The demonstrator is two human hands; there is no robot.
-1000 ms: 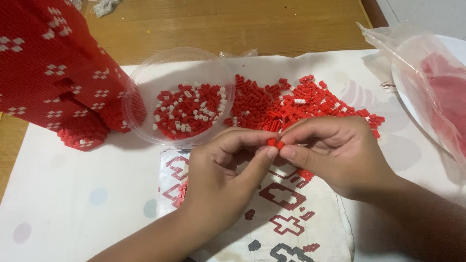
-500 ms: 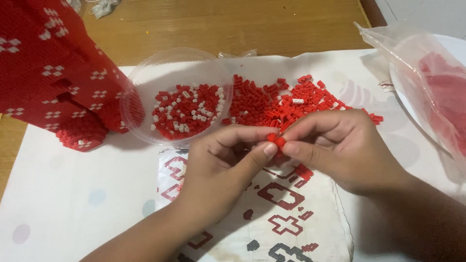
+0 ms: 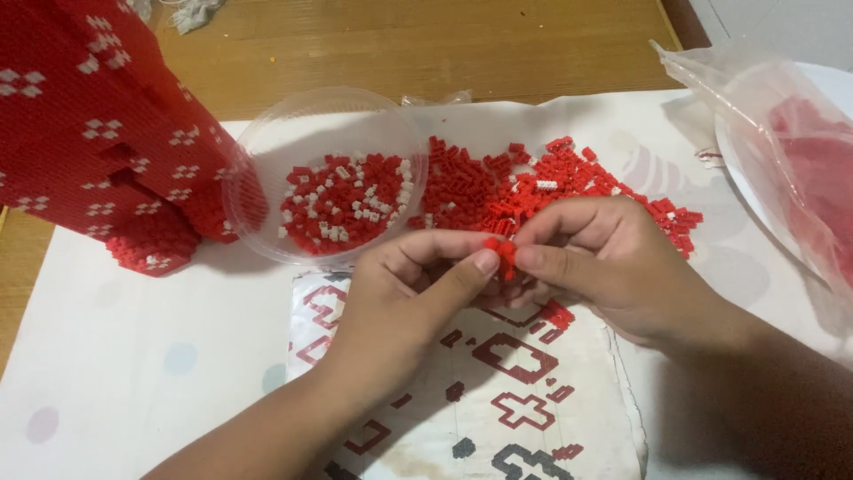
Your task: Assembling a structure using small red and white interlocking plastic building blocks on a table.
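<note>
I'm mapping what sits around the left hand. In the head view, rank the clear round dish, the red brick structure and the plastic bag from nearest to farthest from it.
From the left hand:
1. Clear round dish, just above-left.
2. Red brick structure, far left.
3. Plastic bag, far right.

Brick model: a big red block build (image 3: 98, 133) with little white crosses, at the left edge of the white cloth (image 3: 133, 373).
Round tub: a clear plastic tub (image 3: 267, 151) beside the model, with red and white bricks inside.
Plastic bag: a clear bag (image 3: 782, 169) of red bits, at the right edge.
Pattern sheet: a paper (image 3: 533, 418) with red and black shapes, at the near edge.
Table: brown wood (image 3: 400, 44), at the far edge.
</note>
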